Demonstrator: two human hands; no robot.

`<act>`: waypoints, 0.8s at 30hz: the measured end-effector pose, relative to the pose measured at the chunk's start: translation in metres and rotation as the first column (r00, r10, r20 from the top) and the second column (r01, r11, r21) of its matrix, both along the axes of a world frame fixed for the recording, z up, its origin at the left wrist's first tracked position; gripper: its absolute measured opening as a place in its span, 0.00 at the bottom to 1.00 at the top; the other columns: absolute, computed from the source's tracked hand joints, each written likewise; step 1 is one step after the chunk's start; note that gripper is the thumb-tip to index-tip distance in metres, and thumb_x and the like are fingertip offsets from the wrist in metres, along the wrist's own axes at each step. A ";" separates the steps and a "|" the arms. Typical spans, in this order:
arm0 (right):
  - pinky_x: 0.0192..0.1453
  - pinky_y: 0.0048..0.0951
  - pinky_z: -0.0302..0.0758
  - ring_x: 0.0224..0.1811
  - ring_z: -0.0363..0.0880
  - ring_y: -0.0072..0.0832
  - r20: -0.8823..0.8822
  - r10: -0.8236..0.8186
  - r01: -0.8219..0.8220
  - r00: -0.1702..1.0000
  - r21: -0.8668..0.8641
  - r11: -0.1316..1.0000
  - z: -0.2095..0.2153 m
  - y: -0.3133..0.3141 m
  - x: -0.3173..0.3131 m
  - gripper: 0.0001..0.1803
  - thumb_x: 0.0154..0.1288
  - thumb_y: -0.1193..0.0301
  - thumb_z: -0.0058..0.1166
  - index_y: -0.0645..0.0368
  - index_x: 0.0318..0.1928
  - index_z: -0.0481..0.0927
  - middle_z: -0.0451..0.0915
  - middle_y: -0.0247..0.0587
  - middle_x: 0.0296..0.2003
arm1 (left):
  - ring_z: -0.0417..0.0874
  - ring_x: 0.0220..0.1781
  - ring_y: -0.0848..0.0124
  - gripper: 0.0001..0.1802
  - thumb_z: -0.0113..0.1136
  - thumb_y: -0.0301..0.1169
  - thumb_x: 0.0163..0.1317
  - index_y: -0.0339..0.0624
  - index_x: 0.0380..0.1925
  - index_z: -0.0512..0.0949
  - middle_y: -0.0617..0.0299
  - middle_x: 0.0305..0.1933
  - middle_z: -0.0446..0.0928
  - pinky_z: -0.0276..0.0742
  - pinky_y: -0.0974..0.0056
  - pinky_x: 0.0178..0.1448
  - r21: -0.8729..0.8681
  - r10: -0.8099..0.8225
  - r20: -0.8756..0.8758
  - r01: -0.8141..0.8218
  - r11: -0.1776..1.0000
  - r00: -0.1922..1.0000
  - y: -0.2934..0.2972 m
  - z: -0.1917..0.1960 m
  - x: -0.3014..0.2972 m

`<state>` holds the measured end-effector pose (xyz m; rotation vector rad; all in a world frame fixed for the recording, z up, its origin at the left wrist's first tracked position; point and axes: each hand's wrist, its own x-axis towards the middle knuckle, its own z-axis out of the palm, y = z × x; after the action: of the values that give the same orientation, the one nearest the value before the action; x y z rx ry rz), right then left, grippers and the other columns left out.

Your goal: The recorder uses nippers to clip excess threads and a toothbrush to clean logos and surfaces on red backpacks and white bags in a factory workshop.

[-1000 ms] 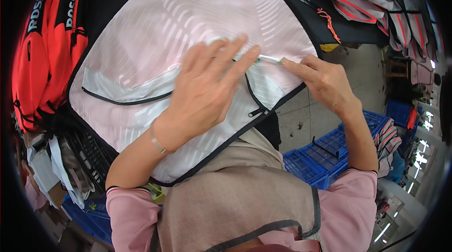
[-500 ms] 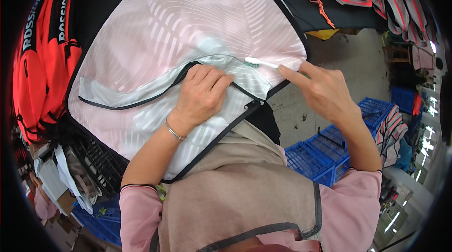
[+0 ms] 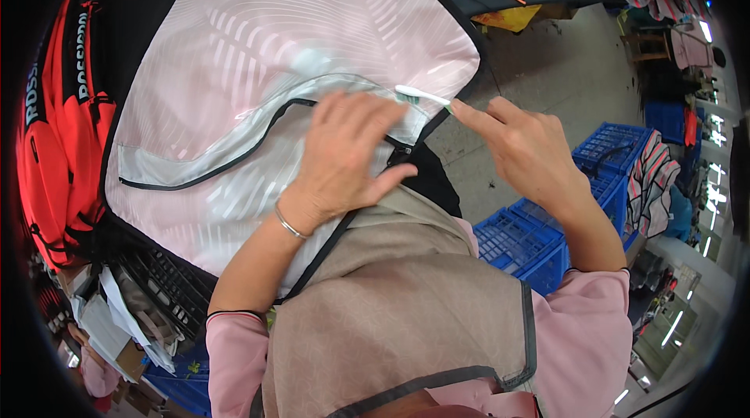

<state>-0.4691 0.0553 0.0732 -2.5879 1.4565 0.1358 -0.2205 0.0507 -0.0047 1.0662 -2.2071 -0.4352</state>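
Thin, limp liner (image 3: 258, 66) is pressed flat by open left hand (image 3: 348, 156); white strip (image 3: 422, 95) is pinched by right hand (image 3: 531, 148), likely best held at the edge.

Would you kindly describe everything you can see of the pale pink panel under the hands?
The pale pink panel looks like thin, glossy fabric with faint stripes, edged in black piping. A curved black-trimmed opening crosses it. It lies spread out, partly over a black surface. The left hand rests flat on it; the right hand holds a small white tool at its edge.

light: bright, even | shadows: soft | edges: fisheye-bent, dark rim
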 end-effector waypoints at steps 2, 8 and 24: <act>0.28 0.37 0.75 0.28 0.82 0.37 0.029 -0.002 0.003 1.000 -0.036 0.999 -0.010 -0.002 0.009 0.27 0.56 0.77 0.53 0.50 0.58 0.77 0.74 0.39 0.30 | 0.77 0.51 0.56 0.31 0.74 0.34 0.45 0.43 0.52 0.77 0.57 0.51 0.77 0.72 0.56 0.56 0.075 -0.127 -0.051 0.130 0.989 0.991 0.010 -0.019 -0.009; 0.26 0.35 0.76 0.27 0.82 0.35 0.041 -0.021 0.023 0.999 -0.047 0.999 -0.010 0.029 -0.001 0.27 0.57 0.75 0.54 0.50 0.59 0.76 0.73 0.38 0.30 | 0.79 0.44 0.60 0.22 0.73 0.29 0.45 0.43 0.44 0.80 0.61 0.44 0.79 0.76 0.58 0.48 -0.071 -0.109 -0.034 0.107 0.992 0.993 0.015 -0.040 -0.010; 0.24 0.35 0.73 0.24 0.77 0.33 0.091 -0.134 0.145 0.987 -0.121 0.982 -0.033 0.047 0.001 0.31 0.52 0.79 0.55 0.45 0.60 0.78 0.71 0.34 0.29 | 0.78 0.42 0.62 0.21 0.73 0.26 0.42 0.45 0.41 0.82 0.64 0.41 0.80 0.77 0.59 0.46 -0.126 -0.071 0.000 0.071 0.989 0.997 0.011 -0.042 -0.013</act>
<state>-0.4678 0.1020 0.0407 -2.5422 1.6602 -0.0843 -0.2340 0.0614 -0.0471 0.9211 -2.2416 -0.3240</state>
